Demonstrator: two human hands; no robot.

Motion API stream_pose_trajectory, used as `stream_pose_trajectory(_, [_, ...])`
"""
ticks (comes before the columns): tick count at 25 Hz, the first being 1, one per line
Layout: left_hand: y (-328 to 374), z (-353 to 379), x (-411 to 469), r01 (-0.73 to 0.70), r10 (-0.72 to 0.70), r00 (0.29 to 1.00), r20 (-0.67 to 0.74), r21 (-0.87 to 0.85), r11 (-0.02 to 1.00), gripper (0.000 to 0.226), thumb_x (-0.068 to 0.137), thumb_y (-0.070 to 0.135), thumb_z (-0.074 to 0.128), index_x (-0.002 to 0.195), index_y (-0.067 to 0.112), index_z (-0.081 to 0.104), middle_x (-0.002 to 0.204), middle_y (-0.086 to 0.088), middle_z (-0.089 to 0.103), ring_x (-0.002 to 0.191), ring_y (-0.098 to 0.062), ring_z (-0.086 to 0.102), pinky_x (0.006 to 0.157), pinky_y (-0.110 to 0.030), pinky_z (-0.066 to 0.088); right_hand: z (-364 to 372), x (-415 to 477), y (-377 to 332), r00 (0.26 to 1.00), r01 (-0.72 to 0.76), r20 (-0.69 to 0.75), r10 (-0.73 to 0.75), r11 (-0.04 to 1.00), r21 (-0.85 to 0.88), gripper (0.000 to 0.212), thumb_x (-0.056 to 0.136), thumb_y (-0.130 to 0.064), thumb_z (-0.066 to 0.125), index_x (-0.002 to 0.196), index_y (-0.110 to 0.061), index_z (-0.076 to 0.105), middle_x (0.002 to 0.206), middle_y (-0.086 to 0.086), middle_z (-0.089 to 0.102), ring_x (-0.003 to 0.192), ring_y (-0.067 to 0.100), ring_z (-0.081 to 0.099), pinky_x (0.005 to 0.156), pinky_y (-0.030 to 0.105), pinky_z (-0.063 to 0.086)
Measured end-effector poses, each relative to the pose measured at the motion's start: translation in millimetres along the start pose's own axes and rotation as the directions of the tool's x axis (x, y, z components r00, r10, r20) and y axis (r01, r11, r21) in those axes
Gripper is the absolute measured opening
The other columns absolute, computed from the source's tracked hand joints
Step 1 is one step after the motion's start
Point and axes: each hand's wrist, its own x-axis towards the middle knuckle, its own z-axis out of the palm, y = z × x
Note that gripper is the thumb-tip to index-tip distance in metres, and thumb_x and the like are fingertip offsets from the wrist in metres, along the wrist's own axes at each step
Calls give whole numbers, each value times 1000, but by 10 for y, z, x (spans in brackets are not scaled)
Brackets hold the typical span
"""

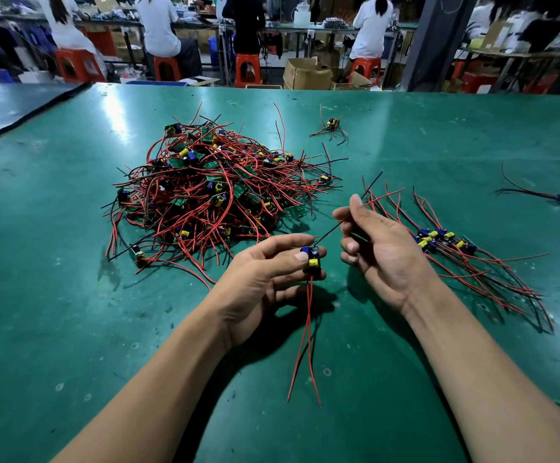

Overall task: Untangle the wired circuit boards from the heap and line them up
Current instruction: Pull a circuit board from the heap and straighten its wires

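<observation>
Left hand [265, 272] pinches a small circuit board with blue and yellow components [312, 259]; right hand [382, 248] pinches its thin black wire [333, 228]. It is probably light, with floppy, snag-prone leads, so grip the board's edges.

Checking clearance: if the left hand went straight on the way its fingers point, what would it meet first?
Probably the right hand, close beyond the circuit board the left hand holds, though depth is unclear.

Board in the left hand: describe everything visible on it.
The small circuit board carries a blue part and a yellow part; the left hand pinches it above the green table. Two red leads hang below it; its black lead runs up to the right hand, which pinches it.
</observation>
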Motion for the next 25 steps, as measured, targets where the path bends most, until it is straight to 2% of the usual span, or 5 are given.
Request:
stream_pose_trajectory(7, [-17, 4, 18, -49, 49, 998, -27, -26, 998, 32, 75, 15, 69, 107, 15, 68, 113, -8, 73, 84, -25, 73, 69, -28, 58, -60, 37, -74, 922, 209, -343, -182, 977, 44, 36, 98, -37, 60, 73, -12, 62, 56, -7, 44, 39, 4, 34, 37, 17, 27])
stream_pose_trajectory(13, [-11, 24, 43, -37, 31, 994, -104, -59, 998, 35, 80, 20, 65, 114, 11, 67, 112, -10, 73, 87, -28, 73, 66, -28, 58, 132, -98, -45, 966, 252, -13, -259, 947, -198, 48, 95, -41, 63, 54, -19, 51, 47, -3, 36, 37, 9, 28, 40, 17, 23])
stream_pose_trajectory(16, [-22, 27, 65, -21, 6, 989, -145, -98, 995, 40, 83, 26, 63, 117, 6, 66, 115, -15, 70, 85, -26, 68, 68, -31, 59, 216, -214, 45, 936, 342, 303, -179, 667, -662, 47, 94, -30, 65, 53, -18, 46, 52, -8, 37, 48, 6, 33, 47, 22, 27])
stream_pose_trajectory(18, [-24, 9, 76, 4, -19, 986, -164, -91, 996, 32, 86, 20, 64, 115, 7, 68, 115, -17, 70, 84, -25, 65, 70, -30, 59, 243, -239, 109, 937, 344, 322, -136, 513, -787, 48, 93, -22, 69, 52, -16, 46, 53, -8, 39, 51, 5, 34, 51, 24, 28])
stream_pose_trajectory(25, [-33, 8, 92, -12, -1, 980, -198, -64, 998, 24, 78, 5, 70, 102, 8, 72, 99, -12, 73, 72, -19, 66, 66, -24, 57, 186, -240, 120, 946, 302, 314, -84, 577, -758, 38, 83, -29, 72, 55, -11, 53, 51, -6, 44, 48, 6, 37, 48, 24, 30])
